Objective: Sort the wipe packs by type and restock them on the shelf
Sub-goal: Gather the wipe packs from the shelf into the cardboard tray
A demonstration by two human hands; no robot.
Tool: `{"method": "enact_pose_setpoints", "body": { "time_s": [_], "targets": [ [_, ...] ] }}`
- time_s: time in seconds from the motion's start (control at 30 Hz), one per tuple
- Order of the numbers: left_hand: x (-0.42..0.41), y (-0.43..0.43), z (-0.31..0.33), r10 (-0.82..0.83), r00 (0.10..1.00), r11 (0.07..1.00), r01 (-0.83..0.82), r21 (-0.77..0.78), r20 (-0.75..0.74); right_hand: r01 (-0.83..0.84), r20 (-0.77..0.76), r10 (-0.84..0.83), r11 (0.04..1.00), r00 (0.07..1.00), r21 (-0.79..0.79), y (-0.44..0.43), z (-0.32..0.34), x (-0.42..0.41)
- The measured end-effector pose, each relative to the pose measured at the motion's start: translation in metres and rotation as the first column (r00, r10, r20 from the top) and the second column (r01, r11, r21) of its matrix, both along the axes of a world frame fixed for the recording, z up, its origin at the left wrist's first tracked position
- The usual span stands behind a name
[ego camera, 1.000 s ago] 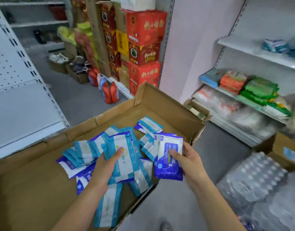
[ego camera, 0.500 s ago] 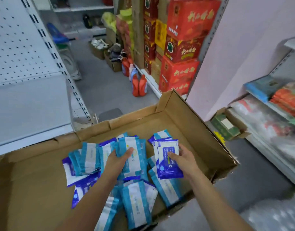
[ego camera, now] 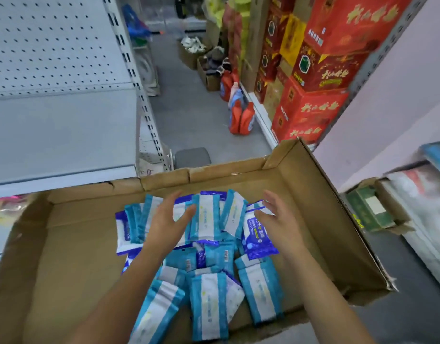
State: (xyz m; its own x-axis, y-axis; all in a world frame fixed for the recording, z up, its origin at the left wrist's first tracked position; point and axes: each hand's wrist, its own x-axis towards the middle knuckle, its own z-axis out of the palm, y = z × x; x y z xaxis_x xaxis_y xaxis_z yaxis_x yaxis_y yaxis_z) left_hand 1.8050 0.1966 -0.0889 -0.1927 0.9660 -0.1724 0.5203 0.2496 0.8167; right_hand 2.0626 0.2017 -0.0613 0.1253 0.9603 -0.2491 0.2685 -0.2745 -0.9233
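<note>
A shallow cardboard box (ego camera: pixel 310 194) holds a loose heap of wipe packs. Several are light blue with a white band (ego camera: pixel 209 301); others are dark blue (ego camera: pixel 257 240). My left hand (ego camera: pixel 168 219) hovers over the middle of the heap, fingers spread, holding nothing. My right hand (ego camera: pixel 276 219) is open just above the dark blue pack at the heap's right side, also holding nothing. Packs under my forearms are partly hidden.
A grey shelf (ego camera: pixel 65 135) with a perforated back panel stands at the left, just beyond the box. Red cartons (ego camera: pixel 310 105) are stacked at the back right, with orange bottles (ego camera: pixel 241 117) on the floor. A green box (ego camera: pixel 370 209) sits at the right.
Both hands have let go of the packs they held; those packs now lie in the heap. The view has swung left and down toward the grey shelf.
</note>
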Motion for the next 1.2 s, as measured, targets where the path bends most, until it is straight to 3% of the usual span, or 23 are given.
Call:
{"method": "enact_pose_setpoints", "body": {
  "time_s": [0.13, 0.27, 0.33, 0.43, 0.6, 0.9, 1.2],
  "targets": [
    [-0.023, -0.041, 0.024, 0.019, 0.997, 1.000, -0.021, 0.018, 0.070, -0.275, -0.122, 0.284, 0.957, 0.951, 0.090, -0.011, 0.011, -0.041],
    [-0.063, -0.104, 0.045, 0.192, 0.975, 0.971, -0.205, 0.122, 0.109, -0.466, -0.264, 0.486, 0.874, 0.833, 0.137, -0.034, 0.018, -0.092],
    [-0.083, -0.139, 0.052, 0.272, 0.961, 0.951, -0.277, 0.140, 0.048, -0.536, -0.301, 0.553, 0.832, 0.777, 0.143, -0.051, 0.023, -0.121],
    [-0.113, -0.187, 0.061, 0.377, 0.926, 0.918, -0.374, 0.128, 0.002, -0.617, -0.333, 0.624, 0.774, 0.707, 0.143, -0.080, 0.031, -0.167],
    [-0.172, -0.261, 0.070, 0.492, 0.867, 0.850, -0.498, 0.174, 0.076, -0.778, -0.264, 0.783, 0.610, 0.563, 0.152, -0.124, 0.045, -0.249],
    [-0.348, -0.411, 0.048, 0.655, 0.736, 0.709, -0.677, 0.195, 0.173, -0.875, -0.258, 0.873, 0.459, 0.413, 0.151, -0.229, 0.048, -0.466],
    [-0.526, -0.522, 0.031, 0.742, 0.616, 0.604, -0.786, 0.134, 0.266, -0.924, -0.205, 0.916, 0.371, 0.346, 0.098, -0.332, 0.042, -0.671]
  ]
}}
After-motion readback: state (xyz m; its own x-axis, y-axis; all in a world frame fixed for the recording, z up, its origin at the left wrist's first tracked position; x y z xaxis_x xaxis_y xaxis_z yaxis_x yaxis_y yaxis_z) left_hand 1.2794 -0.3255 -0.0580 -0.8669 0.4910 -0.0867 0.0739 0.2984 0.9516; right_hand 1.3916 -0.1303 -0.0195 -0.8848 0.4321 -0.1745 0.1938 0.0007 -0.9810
